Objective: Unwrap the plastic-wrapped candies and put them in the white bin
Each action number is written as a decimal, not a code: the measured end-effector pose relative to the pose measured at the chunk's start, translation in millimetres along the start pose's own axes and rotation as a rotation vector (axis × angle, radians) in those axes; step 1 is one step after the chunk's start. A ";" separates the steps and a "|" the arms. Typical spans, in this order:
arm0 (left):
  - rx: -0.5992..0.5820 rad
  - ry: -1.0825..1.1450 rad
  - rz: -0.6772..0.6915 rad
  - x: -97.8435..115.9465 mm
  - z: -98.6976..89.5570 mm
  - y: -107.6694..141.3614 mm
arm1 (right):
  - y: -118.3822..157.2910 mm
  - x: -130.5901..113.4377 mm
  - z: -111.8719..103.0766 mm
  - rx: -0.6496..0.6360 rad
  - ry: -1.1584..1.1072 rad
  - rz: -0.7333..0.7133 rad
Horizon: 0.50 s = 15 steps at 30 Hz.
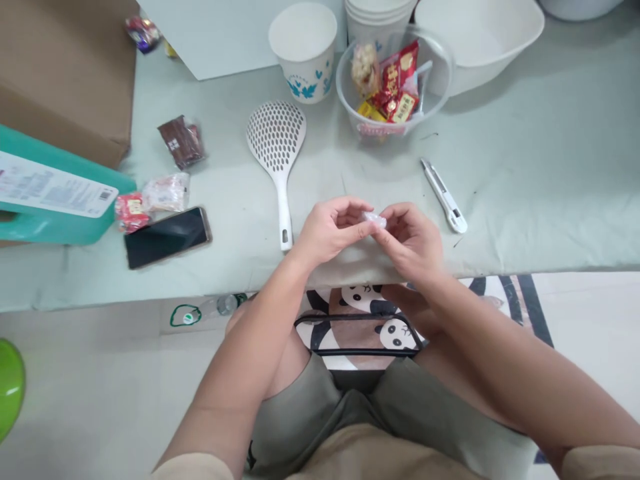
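My left hand and my right hand meet above the table's front edge. Between their fingertips they pinch a small whitish, translucent piece that looks like a plastic wrapper; most of it is covered by the fingers. Left of my left hand lies a white slotted skimmer, its handle pointing toward me. To the right of my right hand is a white utility knife. Beyond both hands stands a clear plastic bowl with several wrapped snacks in it.
A paper cup, stacked cups and a white basin line the back. At left are a phone, wrapped snacks, a green jug and a cardboard box. The cloth-covered table ends just before my lap.
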<state>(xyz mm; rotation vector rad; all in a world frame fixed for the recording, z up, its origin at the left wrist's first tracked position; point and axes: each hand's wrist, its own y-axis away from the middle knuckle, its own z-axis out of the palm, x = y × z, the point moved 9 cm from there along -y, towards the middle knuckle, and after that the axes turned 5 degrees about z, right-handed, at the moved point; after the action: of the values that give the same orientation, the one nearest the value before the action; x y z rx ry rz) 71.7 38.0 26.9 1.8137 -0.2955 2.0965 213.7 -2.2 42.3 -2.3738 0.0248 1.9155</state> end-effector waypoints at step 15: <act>0.292 0.032 0.076 20.3 -60.5 15.9 | -30.1 -12.0 59.2 0.028 -0.213 0.112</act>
<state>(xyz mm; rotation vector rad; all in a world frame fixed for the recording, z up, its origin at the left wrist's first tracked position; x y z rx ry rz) 7.9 49.0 38.5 1.9526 -0.0514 2.3199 155.5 32.1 43.4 -2.1810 0.1722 2.1932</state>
